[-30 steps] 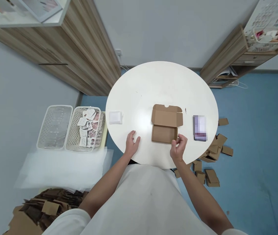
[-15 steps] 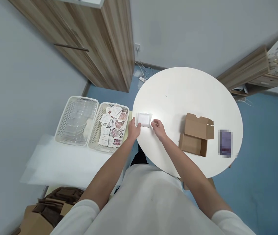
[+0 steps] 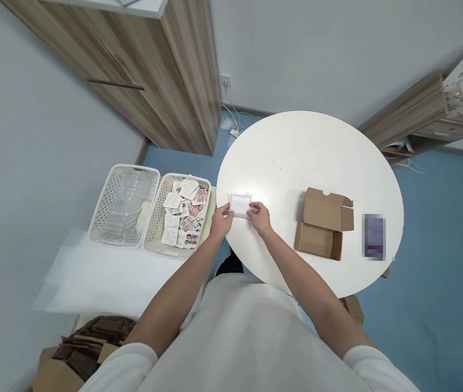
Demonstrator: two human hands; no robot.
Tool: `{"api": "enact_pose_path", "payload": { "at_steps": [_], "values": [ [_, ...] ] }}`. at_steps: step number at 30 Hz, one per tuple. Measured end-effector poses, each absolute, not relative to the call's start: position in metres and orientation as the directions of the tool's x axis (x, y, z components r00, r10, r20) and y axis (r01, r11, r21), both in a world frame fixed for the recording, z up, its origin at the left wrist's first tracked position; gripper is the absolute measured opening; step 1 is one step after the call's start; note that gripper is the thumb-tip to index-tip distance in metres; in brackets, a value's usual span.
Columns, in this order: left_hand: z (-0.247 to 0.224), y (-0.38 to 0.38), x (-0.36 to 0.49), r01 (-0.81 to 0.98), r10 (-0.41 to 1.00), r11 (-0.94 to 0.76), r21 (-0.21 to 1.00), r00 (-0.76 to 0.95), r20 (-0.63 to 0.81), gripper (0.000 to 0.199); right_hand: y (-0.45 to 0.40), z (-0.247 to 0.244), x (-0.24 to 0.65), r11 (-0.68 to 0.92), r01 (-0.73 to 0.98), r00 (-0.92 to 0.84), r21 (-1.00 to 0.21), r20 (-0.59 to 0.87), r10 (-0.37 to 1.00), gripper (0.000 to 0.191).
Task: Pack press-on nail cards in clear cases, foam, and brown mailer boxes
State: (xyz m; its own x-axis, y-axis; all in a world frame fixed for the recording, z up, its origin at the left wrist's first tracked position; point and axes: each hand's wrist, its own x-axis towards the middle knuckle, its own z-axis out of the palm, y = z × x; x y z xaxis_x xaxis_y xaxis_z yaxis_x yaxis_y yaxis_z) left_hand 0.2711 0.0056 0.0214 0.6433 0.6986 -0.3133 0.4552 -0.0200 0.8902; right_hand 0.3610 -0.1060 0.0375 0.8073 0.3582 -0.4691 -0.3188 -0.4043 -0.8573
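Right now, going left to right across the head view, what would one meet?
Basket of clear plastic items, basket of printed packets, left hand, white packet, right hand, open cardboard box, pixelated purple item.

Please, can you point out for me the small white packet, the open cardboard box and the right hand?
White packet point(image 3: 240, 205): head view, its top.
Cardboard box point(image 3: 323, 210): head view, its raised lid.
Right hand point(image 3: 260, 217): head view, back of hand.

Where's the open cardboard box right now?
In the head view, the open cardboard box is on the right half of the white table, between the right hand and the blurred purple item.
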Motion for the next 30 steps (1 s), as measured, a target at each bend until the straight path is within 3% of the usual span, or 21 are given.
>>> {"api": "enact_pose_path", "payload": {
  "at_steps": [10,18,22,26,30],
  "values": [
    [0.078,-0.111,0.298,0.293,0.626,-0.071,0.954,0.758,-0.186,0.040,-0.232,0.093,0.376,-0.293,-0.167,0.909,-0.941,-0.262,0.325,0.024],
    [0.077,-0.212,0.321,0.305,0.363,-0.304,0.902,0.913,-0.187,0.052,-0.351,0.083,0.396,-0.477,-0.084,0.910,-0.875,-0.262,0.320,0.029],
    [0.073,-0.231,0.321,0.351,0.251,-0.538,0.766,0.934,-0.252,0.058,-0.372,0.067,0.401,-0.615,-0.026,0.873,-0.788,-0.318,0.371,0.027],
    [0.075,-0.241,0.326,0.366,0.199,-0.776,0.514,0.915,-0.351,0.052,-0.375,0.059,0.406,-0.728,0.055,0.834,-0.683,-0.370,0.410,0.026],
    [0.081,-0.249,0.332,0.356,0.198,-0.892,0.278,0.862,-0.467,0.047,-0.373,0.058,0.409,-0.792,0.163,0.809,-0.589,-0.379,0.449,0.030]
  ]
}}
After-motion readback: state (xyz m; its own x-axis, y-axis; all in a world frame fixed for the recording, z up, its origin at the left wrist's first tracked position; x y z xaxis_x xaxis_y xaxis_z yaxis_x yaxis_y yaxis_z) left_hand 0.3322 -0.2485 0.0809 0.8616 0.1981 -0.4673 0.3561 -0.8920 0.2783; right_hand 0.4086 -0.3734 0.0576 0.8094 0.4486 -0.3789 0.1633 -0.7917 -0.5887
